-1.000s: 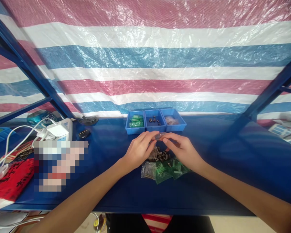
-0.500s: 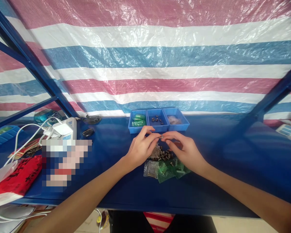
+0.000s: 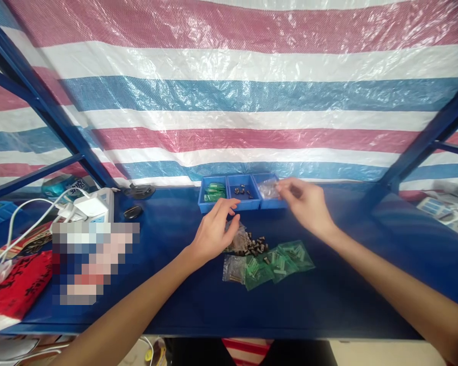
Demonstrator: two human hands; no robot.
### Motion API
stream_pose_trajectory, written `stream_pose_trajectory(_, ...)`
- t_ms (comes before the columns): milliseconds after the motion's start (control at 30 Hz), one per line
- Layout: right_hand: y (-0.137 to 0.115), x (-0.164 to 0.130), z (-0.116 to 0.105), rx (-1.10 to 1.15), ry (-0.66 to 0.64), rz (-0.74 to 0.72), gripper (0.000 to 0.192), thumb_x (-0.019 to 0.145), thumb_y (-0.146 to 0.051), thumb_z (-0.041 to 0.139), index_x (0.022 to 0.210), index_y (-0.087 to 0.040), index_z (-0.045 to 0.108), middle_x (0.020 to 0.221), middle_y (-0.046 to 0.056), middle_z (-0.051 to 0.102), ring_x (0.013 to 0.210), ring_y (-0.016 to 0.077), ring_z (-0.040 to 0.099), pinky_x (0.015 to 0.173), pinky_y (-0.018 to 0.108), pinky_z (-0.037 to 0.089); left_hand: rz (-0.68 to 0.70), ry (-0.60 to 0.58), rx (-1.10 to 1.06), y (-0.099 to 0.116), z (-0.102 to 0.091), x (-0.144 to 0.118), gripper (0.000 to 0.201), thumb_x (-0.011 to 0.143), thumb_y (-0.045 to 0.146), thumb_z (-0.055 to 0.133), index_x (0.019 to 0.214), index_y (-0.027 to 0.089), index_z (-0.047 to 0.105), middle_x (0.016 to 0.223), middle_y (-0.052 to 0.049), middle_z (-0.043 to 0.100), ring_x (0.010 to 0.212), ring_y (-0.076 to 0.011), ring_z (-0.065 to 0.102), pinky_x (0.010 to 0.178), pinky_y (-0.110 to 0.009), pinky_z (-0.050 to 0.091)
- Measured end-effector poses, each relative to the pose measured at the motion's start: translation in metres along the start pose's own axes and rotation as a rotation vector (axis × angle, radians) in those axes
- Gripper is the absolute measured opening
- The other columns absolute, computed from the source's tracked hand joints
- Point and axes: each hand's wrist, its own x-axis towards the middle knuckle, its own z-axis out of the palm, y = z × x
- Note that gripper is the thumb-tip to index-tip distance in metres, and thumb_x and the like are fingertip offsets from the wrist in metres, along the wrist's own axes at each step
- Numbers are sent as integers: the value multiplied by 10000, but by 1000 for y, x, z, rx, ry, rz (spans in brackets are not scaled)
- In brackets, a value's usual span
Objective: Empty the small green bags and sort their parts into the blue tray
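no legible text anywhere

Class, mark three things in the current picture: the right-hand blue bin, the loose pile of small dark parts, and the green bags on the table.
Right-hand blue bin (image 3: 272, 205), head view, on its front wall.
Small dark parts (image 3: 255, 246), head view, middle of the pile.
Green bags (image 3: 286, 256), head view, middle of the overlapping bags.

A glossy, crinkled woven-plastic tarpaulin (image 3: 229, 96) in red, white and blue stripes backs a bench with a smooth, matt blue top (image 3: 366, 264). Three moulded blue plastic trays (image 3: 239, 193) sit beside shiny, transparent green plastic bags (image 3: 278, 256) and a clear film bag (image 3: 234, 268). Dark, dull metal-looking small parts (image 3: 255, 246) lie loose. Painted blue metal struts (image 3: 53, 109) frame the scene.
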Motion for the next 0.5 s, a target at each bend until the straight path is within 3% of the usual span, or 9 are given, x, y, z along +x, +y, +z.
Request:
stream_pose_trajectory(133,26,39,3,-190,9,24,323,919,-386,614,1089,-130,713,893,116,749,729,234,671,727,372,524,-1,-74,83,-7,-4,2,258,1035,242,455,1281,216,528,1183,-89,601,950,-178,667,714,-276,558)
stream_pose_trajectory(233,26,31,3,-223,16,-43,336,941,-392,576,1120,-137,702,1067,165,727,883,274,673,835,426,525,-11,-108,126,-10,-6,2,238,1043,244,442,1247,218,562,1156,-73,614,896,-163,671,667,-255,542)
stream_pose_trajectory(300,16,9,1,-190,-115,-138,300,982,-382,539,1124,-176,703,1004,116,739,811,244,678,789,395,536,2,-121,155,-12,-6,3,233,1043,232,439,1226,213,582,1080,-59,637,873,-164,668,663,-253,533)
stream_pose_trajectory(367,3,-16,1,-127,-333,-197,243,1011,-338,517,1062,-210,718,977,75,749,786,214,685,736,343,536,25,-131,182,-13,-7,3,230,1040,214,438,1206,207,598,1037,-49,654,877,-168,669,689,-260,533)
stream_pose_trajectory(433,-7,-37,5,-174,-547,-296,208,1013,-298,530,1050,-222,721,1002,72,733,844,217,686,752,335,536,36,-152,207,-15,-7,3,233,1038,207,439,1202,205,605,1049,-48,665,878,-167,672,697,-264,531)
stream_pose_trajectory(500,-11,-49,10,-241,-646,-336,210,1021,-260,517,1077,-219,715,1032,85,714,898,229,679,730,328,533,36,-183,227,-15,-7,3,237,1040,210,439,1202,206,611,1067,-48,669,867,-165,674,679,-262,527)
